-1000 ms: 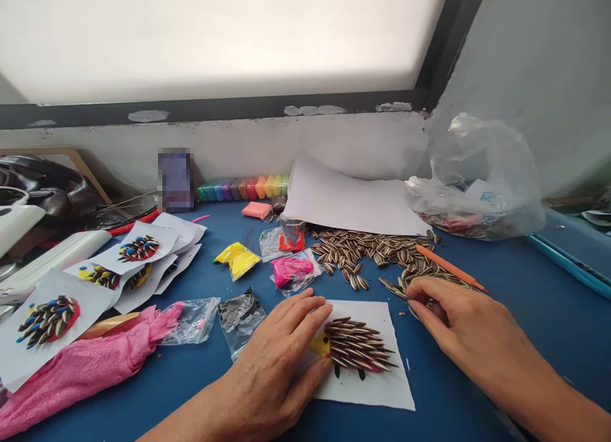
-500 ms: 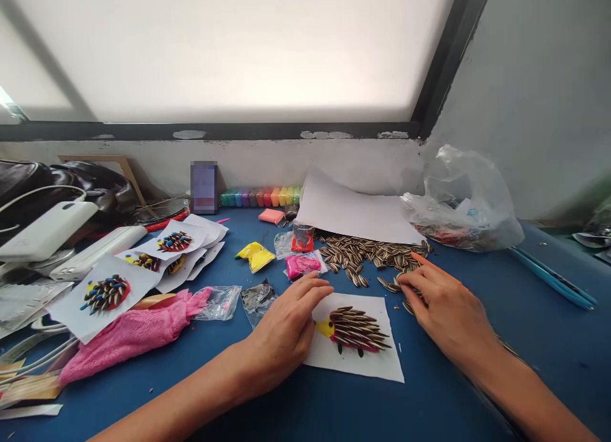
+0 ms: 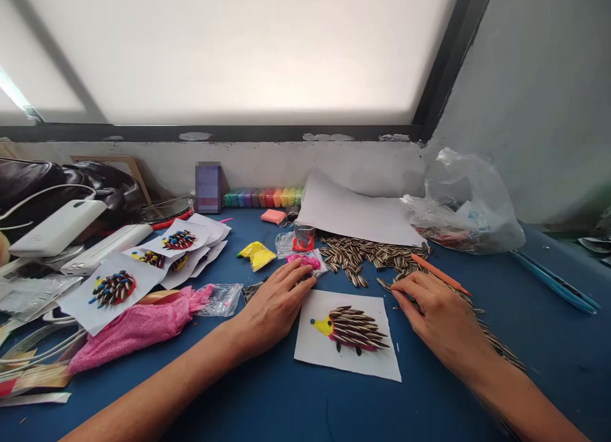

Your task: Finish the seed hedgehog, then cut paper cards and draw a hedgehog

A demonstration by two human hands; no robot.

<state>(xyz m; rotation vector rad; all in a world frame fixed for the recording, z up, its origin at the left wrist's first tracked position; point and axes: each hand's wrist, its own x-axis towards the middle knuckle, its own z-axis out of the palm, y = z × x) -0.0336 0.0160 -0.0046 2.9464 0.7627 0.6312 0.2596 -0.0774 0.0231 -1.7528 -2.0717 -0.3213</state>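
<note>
Front of desk point(image 3: 286, 407), centre: white paper card point(image 3: 305, 350), flat, matte; on it hedgehog point(image 3: 358, 331), smooth yellow head, round blue nose, overlapping pointed striped spines, magenta edge.
Left side: pink cloth point(image 3: 138, 327), rumpled, soft, textured.
Left hand point(image 3: 270, 305): palm down, just left of card; fingers stretched out, grip not closed on anything visible; fingertips at near edge of pink packet point(image 3: 312, 259).
Right hand point(image 3: 436, 311): thumb and forefinger pinched at pile edge, right of card; cannot tell if grip has a seed.
Seed pile point(image 3: 356, 254): hard striped shells, teardrop-shaped, loose.
Orange stick point(image 3: 443, 276): slim, straight, just behind right hand.
Yellow packet point(image 3: 258, 255): crinkled, shiny.
Plastic bag point(image 3: 482, 200): clear, crumpled, far right.
White sheets point(image 3: 353, 210): thin, curled, behind seeds.
Coloured blocks point(image 3: 262, 198): wrapped, in a row by wall.
</note>
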